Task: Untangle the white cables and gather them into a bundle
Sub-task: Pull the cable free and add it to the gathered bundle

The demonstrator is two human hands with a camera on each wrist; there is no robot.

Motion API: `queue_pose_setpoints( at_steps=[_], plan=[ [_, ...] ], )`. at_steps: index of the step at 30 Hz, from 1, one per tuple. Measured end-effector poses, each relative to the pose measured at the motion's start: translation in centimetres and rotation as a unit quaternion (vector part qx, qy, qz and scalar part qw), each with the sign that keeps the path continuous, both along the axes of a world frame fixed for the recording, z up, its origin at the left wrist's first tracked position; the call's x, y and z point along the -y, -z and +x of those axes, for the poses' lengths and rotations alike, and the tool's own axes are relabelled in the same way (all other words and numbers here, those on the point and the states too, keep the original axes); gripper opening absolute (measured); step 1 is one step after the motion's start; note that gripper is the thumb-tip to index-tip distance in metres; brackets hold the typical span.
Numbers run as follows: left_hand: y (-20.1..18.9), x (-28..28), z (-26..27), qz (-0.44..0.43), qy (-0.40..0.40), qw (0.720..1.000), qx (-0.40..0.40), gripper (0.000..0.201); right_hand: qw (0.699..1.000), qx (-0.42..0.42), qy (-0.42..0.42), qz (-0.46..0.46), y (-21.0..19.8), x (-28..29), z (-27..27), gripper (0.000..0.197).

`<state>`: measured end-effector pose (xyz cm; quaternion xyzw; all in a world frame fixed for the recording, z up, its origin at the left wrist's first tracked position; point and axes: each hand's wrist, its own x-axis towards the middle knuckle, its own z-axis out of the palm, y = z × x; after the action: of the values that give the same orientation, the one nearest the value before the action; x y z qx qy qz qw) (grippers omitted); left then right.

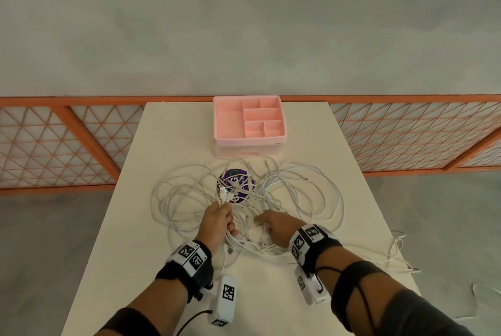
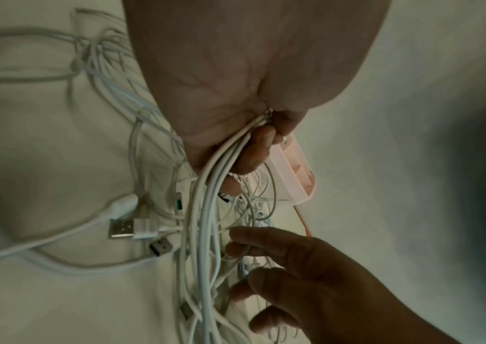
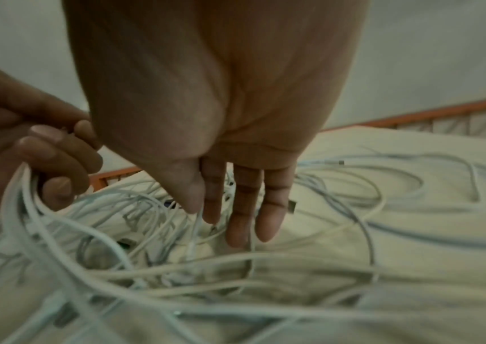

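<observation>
Several white cables (image 1: 189, 194) sprawl tangled on a table (image 1: 168, 132); left hand (image 1: 218, 220) grips some; right hand (image 1: 273, 224) reaches in, fingers straight.

White cables (image 1: 295, 186) — smooth, matt plastic with metal plugs; pink organizer (image 1: 225, 121) — smooth plastic; table (image 1: 168, 135) matt.

white cables (image 1: 284, 194) — tangled, sprawled on table (image 1: 339, 167)
</observation>
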<state>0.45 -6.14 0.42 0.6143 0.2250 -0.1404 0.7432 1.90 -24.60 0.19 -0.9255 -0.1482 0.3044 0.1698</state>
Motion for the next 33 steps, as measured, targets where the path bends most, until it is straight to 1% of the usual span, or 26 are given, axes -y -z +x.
queue_pose_setpoints(
  at_steps=[2,4,6,8,9,10,12,13,16,20,23,25,27,28,29,30,32,33],
  plan=[
    [0.0,-0.1,0.0,0.013,0.006,1.0,0.028,0.026,0.997,0.034,0.049,0.051,-0.3,-0.5,-0.1,0.038],
    [-0.4,-0.1,0.2,0.054,0.018,0.996,0.072,0.022,0.985,0.077,0.092,0.12,-1.4,-0.9,0.2,0.028],
    [-1.0,0.1,0.6,0.094,0.028,0.988,0.123,0.016,0.97,0.106,0.116,0.188,-2.8,-1.4,0.5,0.024],
    [-2.0,0.3,1.2,0.103,0.008,0.983,0.152,0.012,0.95,0.126,0.131,0.254,-4.5,-1.9,0.8,0.021],
    [-2.5,0.4,1.5,0.1,-0.009,0.982,0.158,0.014,0.942,0.134,0.134,0.277,-5.4,-2.1,1.0,0.019],
    [-2.8,0.5,1.9,0.102,-0.024,0.981,0.162,0.02,0.937,0.139,0.136,0.291,-6.1,-2.2,1.3,0.018],
    [-3.2,0.6,2.5,0.12,-0.034,0.978,0.168,0.035,0.933,0.135,0.139,0.302,-7.6,-2.3,2.0,0.018],
    [-3.5,0.5,2.7,0.124,-0.034,0.977,0.171,0.037,0.932,0.127,0.144,0.308,-8.3,-2.2,2.3,0.017],
    [-4.2,0.2,3.0,0.105,-0.017,0.98,0.168,0.03,0.922,0.097,0.161,0.339,-9.8,-1.6,3.0,0.012],
    [-5.3,0.0,2.7,0.027,0.032,0.988,0.15,0.012,0.903,0.078,0.178,0.384,-10.7,-1.1,3.7,0.023],
    [-5.2,-0.8,2.8,0.003,0.054,0.99,0.13,0.013,0.875,0.086,0.221,0.423,-11.8,-0.5,4.4,0.021],
    [-4.6,-1.6,3.0,0.0,0.052,0.993,0.107,0.014,0.842,0.124,0.272,0.45,-12.8,0.6,5.1,0.02],
    [-4.0,-2.4,2.9,-0.001,0.04,0.995,0.091,0.016,0.799,0.162,0.329,0.477,-13.5,2.4,5.9,0.022],
    [-3.7,-2.7,2.8,-0.002,0.032,0.996,0.086,0.017,0.791,0.173,0.345,0.474,-13.6,3.3,6.3,0.024],
    [-3.6,-2.8,2.7,-0.003,0.027,0.996,0.082,0.018,0.802,0.18,0.348,0.452,-13.4,4.0,6.6,0.026],
    [-3.4,-2.8,2.7,-0.005,0.022,0.997,0.08,0.019,0.826,0.184,0.341,0.409,-13.0,4.6,6.8,0.027],
    [-3.4,-2.6,2.7,-0.01,0.01,0.997,0.078,0.016,0.893,0.193,0.305,0.27,-11.8,5.2,6.9,0.024],
    [-3.3,-2.4,2.7,-0.011,0.005,0.997,0.078,0.016,0.919,0.2,0.281,0.192,-11.2,5.1,6.7,0.024]
  ],
)
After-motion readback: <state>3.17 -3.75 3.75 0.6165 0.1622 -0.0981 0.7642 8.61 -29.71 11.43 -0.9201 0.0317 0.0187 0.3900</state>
